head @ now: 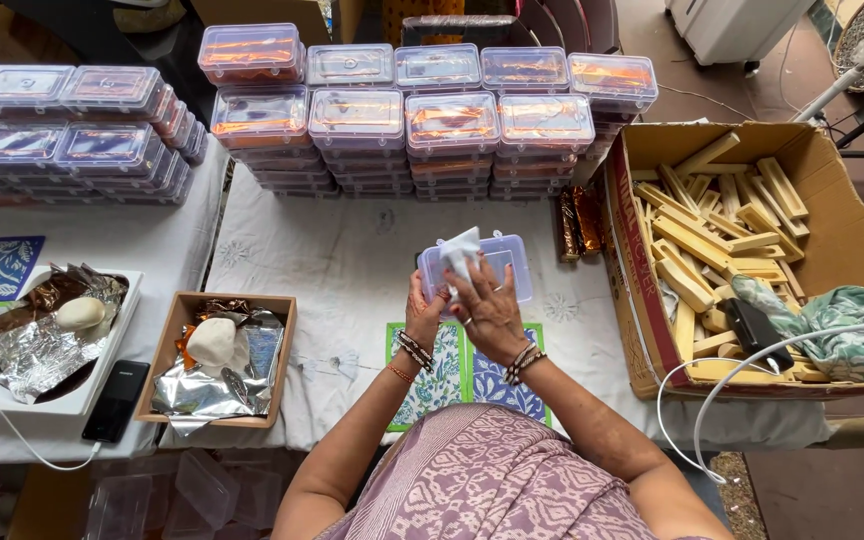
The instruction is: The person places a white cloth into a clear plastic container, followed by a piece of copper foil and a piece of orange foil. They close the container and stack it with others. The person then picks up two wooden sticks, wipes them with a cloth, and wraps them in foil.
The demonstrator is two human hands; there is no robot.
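Observation:
A clear plastic box (505, 258) with a lid is held up over the white tablecloth at the centre. My left hand (422, 305) grips its left side from below. My right hand (487, 305) presses a white cloth (460, 250) against the top of the box. Both wrists wear bangles. Two patterned cards, green (444, 375) and blue (497, 380), lie on the table just under my hands.
Stacks of filled clear boxes (402, 120) line the back of the table, more at far left (62, 130). A cardboard carton of pale wooden sticks (717, 240) stands right. A small brown tray with foil (217, 365), a white tray (47, 335) and a phone (117, 400) lie left.

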